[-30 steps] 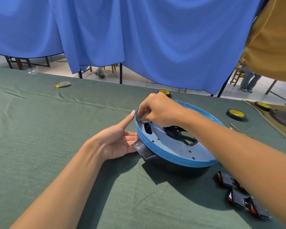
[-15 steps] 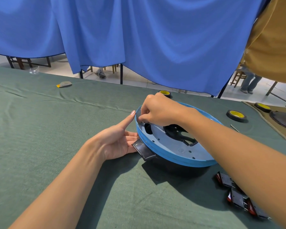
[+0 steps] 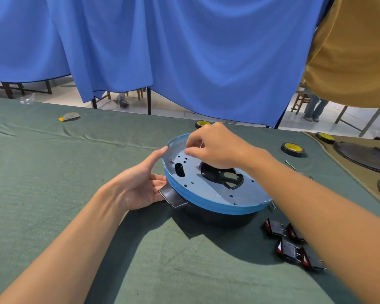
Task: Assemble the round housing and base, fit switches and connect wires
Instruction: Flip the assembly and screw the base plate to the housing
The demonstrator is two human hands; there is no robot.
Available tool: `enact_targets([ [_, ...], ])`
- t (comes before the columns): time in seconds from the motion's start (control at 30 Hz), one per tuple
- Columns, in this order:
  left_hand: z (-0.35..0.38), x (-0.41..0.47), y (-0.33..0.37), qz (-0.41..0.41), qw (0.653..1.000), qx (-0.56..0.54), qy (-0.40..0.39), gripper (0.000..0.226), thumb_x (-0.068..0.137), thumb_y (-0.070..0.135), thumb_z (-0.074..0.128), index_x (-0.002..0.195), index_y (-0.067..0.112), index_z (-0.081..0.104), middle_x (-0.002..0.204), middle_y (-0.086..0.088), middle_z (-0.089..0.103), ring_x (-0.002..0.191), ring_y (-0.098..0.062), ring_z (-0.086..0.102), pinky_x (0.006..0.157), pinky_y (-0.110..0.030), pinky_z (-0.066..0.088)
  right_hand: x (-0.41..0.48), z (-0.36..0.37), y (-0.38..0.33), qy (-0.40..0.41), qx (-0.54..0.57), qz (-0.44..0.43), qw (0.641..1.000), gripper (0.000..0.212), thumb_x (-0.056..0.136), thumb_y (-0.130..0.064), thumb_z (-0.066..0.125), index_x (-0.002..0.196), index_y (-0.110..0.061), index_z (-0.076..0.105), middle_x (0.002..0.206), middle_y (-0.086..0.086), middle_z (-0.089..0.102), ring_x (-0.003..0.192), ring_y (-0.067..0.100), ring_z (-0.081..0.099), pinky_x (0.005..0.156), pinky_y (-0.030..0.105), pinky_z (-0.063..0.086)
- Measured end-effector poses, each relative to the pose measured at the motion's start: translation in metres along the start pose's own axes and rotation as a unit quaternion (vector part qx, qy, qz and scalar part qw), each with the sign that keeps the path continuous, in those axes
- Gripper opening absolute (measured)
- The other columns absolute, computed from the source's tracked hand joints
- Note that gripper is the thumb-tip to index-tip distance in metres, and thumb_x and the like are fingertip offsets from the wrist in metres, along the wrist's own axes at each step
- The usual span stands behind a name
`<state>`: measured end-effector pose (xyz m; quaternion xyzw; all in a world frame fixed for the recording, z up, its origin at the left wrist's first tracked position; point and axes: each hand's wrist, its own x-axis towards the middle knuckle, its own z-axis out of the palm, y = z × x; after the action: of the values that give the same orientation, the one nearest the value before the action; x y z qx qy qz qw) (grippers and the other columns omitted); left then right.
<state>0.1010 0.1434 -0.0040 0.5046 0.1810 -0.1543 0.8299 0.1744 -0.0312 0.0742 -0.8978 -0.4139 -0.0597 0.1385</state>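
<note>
While the blue housing point(image 3: 206, 208) sits on the bench point(image 3: 53, 183), a grey plate point(image 3: 206, 190) with holes lies inside its rim. The left hand point(image 3: 140, 185) rests straight-fingered against the housing's side, grip slack, holding nothing. The right hand point(image 3: 217, 148) hovers over the plate, fingertips pinched; whether that grip holds anything I cannot tell. Black switches point(image 3: 289, 250) lie just beside, partly hidden by the right forearm.

Bright daylight; soft near shadows; wide-angle edge bowing
</note>
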Motion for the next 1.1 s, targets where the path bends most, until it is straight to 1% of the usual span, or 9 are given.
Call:
enact_targets([
  [0.23,0.005,0.000,0.002,0.003,0.999,0.017,0.044,0.089,0.066,0.053,0.078,0.123,-0.010,0.053,0.101,-0.022,0.070,0.078,-0.033,0.073,0.065,-0.041,0.063,-0.090,-0.033,0.081,0.112,0.033,0.174,0.978,0.013,0.089,-0.027,0.064,0.086,-0.021,0.074,0.080,-0.008,0.069,0.079,0.010,0.062,0.076,0.028,0.048],
  [0.4,0.006,-0.003,0.001,0.003,0.999,0.019,0.039,0.084,0.064,0.051,0.079,0.116,-0.011,0.054,0.092,-0.023,0.073,0.073,-0.033,0.074,0.056,-0.039,0.060,-0.150,-0.023,0.115,0.101,0.032,0.277,0.955,0.008,0.088,-0.024,0.067,0.084,-0.023,0.073,0.084,-0.005,0.070,0.083,0.012,0.061,0.079,0.024,0.042],
  [0.53,0.006,-0.006,-0.002,0.017,0.998,0.028,0.044,0.084,0.070,0.054,0.078,0.121,-0.009,0.055,0.104,-0.022,0.072,0.083,-0.033,0.074,0.066,-0.044,0.062,-0.165,0.000,0.113,0.105,0.048,0.277,0.954,0.010,0.088,-0.023,0.064,0.086,-0.022,0.074,0.087,-0.003,0.072,0.093,0.021,0.061,0.088,0.035,0.048],
  [0.63,0.006,-0.007,-0.005,0.041,0.996,0.030,0.067,0.084,0.071,0.055,0.077,0.123,-0.007,0.055,0.105,-0.021,0.072,0.085,-0.033,0.074,0.066,-0.044,0.062,-0.156,0.016,0.107,0.072,0.017,0.271,0.960,0.014,0.087,-0.028,0.061,0.091,-0.021,0.073,0.096,0.005,0.071,0.096,0.029,0.060,0.085,0.041,0.051],
  [0.7,0.004,-0.008,-0.006,0.053,0.995,0.028,0.080,0.082,0.071,0.055,0.077,0.121,-0.006,0.057,0.102,-0.020,0.073,0.084,-0.032,0.074,0.064,-0.042,0.061,-0.146,0.020,0.106,0.053,-0.017,0.275,0.960,0.015,0.086,-0.031,0.061,0.093,-0.022,0.071,0.099,0.008,0.069,0.094,0.032,0.060,0.079,0.040,0.053],
  [0.83,0.001,-0.009,-0.007,0.056,0.995,0.008,0.079,0.073,0.071,0.054,0.078,0.111,-0.005,0.061,0.096,-0.016,0.074,0.079,-0.028,0.075,0.060,-0.039,0.061,-0.120,0.016,0.110,0.094,-0.030,0.283,0.954,0.016,0.086,-0.022,0.058,0.095,-0.018,0.071,0.093,0.011,0.068,0.082,0.031,0.055,0.065,0.036,0.048],
  [0.97,-0.003,-0.008,-0.006,0.046,0.996,0.009,0.073,0.071,0.071,0.056,0.077,0.106,-0.006,0.064,0.096,-0.016,0.074,0.079,-0.027,0.075,0.059,-0.038,0.060,-0.099,0.019,0.119,0.093,-0.024,0.311,0.946,0.021,0.085,-0.017,0.057,0.103,-0.015,0.069,0.098,0.014,0.067,0.085,0.035,0.056,0.069,0.040,0.051],
  [1.03,-0.006,-0.006,-0.006,0.042,0.996,0.013,0.071,0.073,0.072,0.056,0.076,0.109,-0.006,0.064,0.101,-0.015,0.074,0.082,-0.027,0.075,0.062,-0.038,0.061,-0.092,0.025,0.124,0.076,0.003,0.321,0.944,0.022,0.087,-0.017,0.057,0.107,-0.014,0.067,0.102,0.015,0.066,0.087,0.036,0.059,0.073,0.041,0.053],
  [1.1,-0.009,-0.003,-0.005,0.042,0.996,0.018,0.071,0.075,0.072,0.057,0.076,0.115,-0.004,0.064,0.110,-0.015,0.073,0.087,-0.025,0.075,0.067,-0.035,0.061,-0.087,0.032,0.128,0.078,0.036,0.319,0.944,0.019,0.089,-0.017,0.056,0.105,-0.014,0.066,0.102,0.014,0.065,0.084,0.036,0.056,0.071,0.041,0.051],
])
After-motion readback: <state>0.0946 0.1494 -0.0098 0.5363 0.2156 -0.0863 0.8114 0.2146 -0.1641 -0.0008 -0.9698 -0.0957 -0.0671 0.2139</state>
